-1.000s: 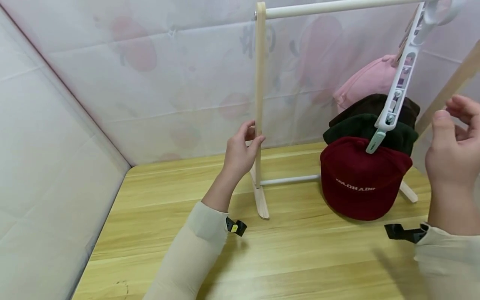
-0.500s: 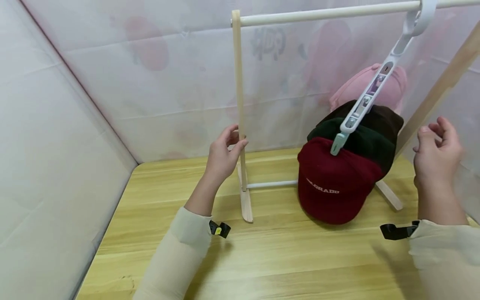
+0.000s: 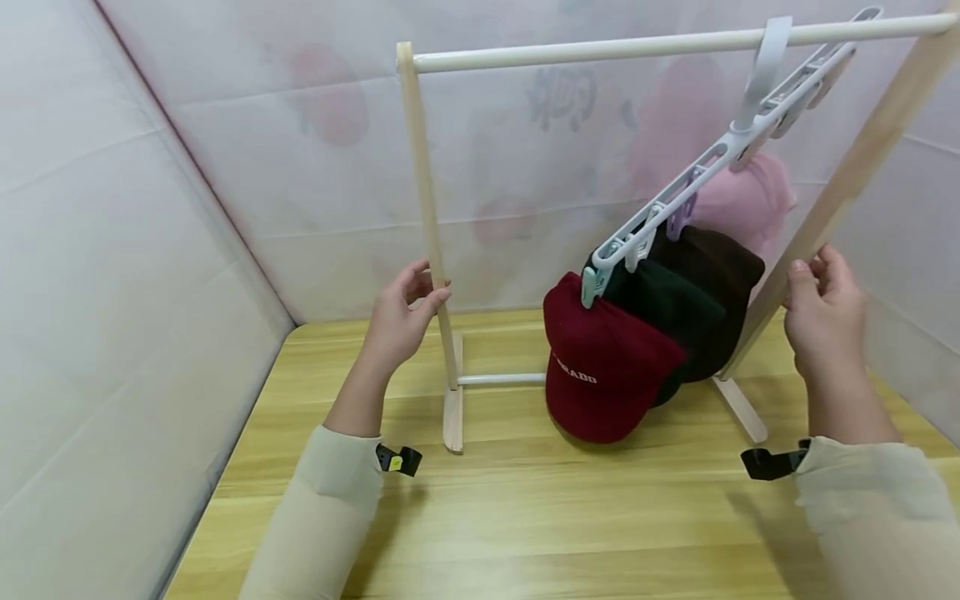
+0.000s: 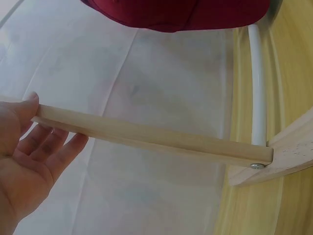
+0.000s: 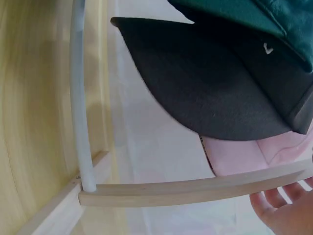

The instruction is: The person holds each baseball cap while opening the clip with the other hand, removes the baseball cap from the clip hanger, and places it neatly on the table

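Observation:
A small wooden rack stands on the table. My left hand [image 3: 401,317] grips its left post [image 3: 426,192] at mid height, thumb on one side and fingers on the other; the left wrist view shows this left hand [image 4: 24,161] against the left post [image 4: 146,137]. My right hand [image 3: 821,312] holds the right post [image 3: 855,175]. A white clip hanger [image 3: 697,179] hangs tilted from the top rail [image 3: 600,46]. Clipped to it are a red cap [image 3: 600,367], a dark green cap [image 3: 660,308], a brown cap [image 3: 716,271] and a pink cap [image 3: 742,200].
The rack's feet and low white crossbar [image 3: 498,379] rest on the wooden table [image 3: 562,517]. White sheet walls [image 3: 112,292] close in the left, back and right sides. Open table surface lies between me and the rack.
My right hand came down from the air and took hold of the right post. The hanger with its caps swung left. The left hand kept its grip.

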